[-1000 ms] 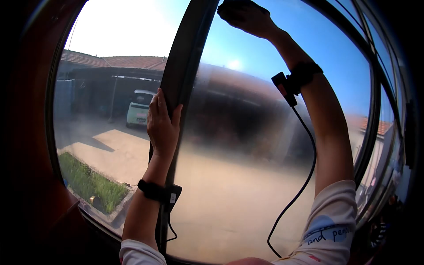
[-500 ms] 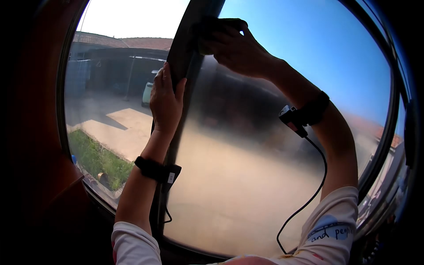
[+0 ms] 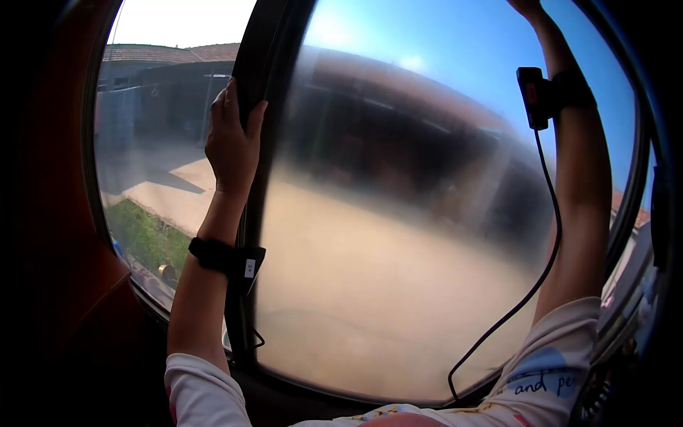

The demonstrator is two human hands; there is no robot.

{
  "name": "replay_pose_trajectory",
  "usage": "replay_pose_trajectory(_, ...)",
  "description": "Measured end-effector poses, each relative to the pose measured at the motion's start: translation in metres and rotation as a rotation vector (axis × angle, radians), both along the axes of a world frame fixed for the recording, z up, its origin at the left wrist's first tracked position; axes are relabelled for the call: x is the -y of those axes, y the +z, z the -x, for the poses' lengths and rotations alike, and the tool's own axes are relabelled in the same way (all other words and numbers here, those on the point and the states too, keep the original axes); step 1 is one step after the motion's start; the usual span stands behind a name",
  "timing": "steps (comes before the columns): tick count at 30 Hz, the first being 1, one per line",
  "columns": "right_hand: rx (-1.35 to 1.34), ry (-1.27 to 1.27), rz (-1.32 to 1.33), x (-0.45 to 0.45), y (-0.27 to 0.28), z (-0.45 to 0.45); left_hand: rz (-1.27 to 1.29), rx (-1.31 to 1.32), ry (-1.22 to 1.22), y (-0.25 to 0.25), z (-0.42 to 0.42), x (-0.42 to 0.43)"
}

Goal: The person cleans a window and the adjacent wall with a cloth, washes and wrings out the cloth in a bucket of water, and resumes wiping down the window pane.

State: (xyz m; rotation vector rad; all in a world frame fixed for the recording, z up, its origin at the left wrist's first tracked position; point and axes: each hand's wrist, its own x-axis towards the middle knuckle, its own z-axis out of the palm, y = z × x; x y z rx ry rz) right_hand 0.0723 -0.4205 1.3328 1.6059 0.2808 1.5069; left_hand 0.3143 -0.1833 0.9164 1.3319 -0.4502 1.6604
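My left hand [image 3: 235,142] grips the dark upright window frame [image 3: 265,64] between two panes, fingers along its left edge and thumb across it. At the top edge of the view, over the right side of the hazy window pane [image 3: 398,256], only the base of my right hand [image 3: 526,6] shows. Its fingers, and anything in them, are cut off. A black strapped device sits on each of my forearms; the right one [image 3: 532,98] trails a black cable [image 3: 551,242].
The left pane [image 3: 153,156] is clearer and shows a paved yard, grass [image 3: 146,228] and a roofed building [image 3: 163,64]. A dark reddish panel [image 3: 57,235] borders the window on the left. The curved window edge [image 3: 637,142] runs down the right side.
My right hand, with a dark cloth at the upright frame before, has moved up and right, mostly out of view. My left hand stays on the frame. The view has shifted slightly right.
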Motion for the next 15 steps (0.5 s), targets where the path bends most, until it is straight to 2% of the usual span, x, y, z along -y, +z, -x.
replay_pose_trajectory(1,0.118,-0.09,-0.094,0.002,-0.004,0.001,-0.003,0.03,0.04,-0.001,-0.002,0.001)
replay_pose_trajectory(3,0.003,-0.144,-0.038,-0.02,-0.05,-0.005,-0.006,0.037,0.027,-0.001,-0.003,0.002)
replay_pose_trajectory(5,-0.119,-0.162,0.197,-0.048,-0.127,-0.019,0.009,0.063,0.013,-0.001,-0.004,0.003)
replay_pose_trajectory(6,-0.147,-0.118,0.199,-0.065,-0.182,-0.021,0.012,0.074,0.041,-0.001,-0.006,0.003)
replay_pose_trajectory(7,-0.172,-0.163,0.477,-0.056,-0.214,-0.032,0.001,0.066,0.03,-0.002,-0.005,0.003)
replay_pose_trajectory(8,-0.375,-0.072,0.23,-0.068,-0.269,-0.024,0.003,0.068,0.034,-0.001,-0.002,0.004)
replay_pose_trajectory(9,-0.565,-0.073,0.136,-0.079,-0.315,-0.016,0.009,0.074,0.04,-0.001,-0.002,0.004)
replay_pose_trajectory(10,-0.73,-0.06,0.101,-0.076,-0.353,-0.009,0.008,0.081,0.06,-0.001,-0.004,0.004)
replay_pose_trajectory(11,-0.716,-0.156,0.211,-0.077,-0.384,0.001,0.011,0.083,0.049,-0.002,-0.005,0.005)
replay_pose_trajectory(13,-0.841,-0.236,0.213,-0.067,-0.426,0.021,0.004,0.065,0.062,-0.001,-0.006,0.006)
replay_pose_trajectory(15,-0.926,-0.211,0.196,-0.055,-0.435,0.032,-0.004,0.069,0.036,-0.003,-0.004,0.006)
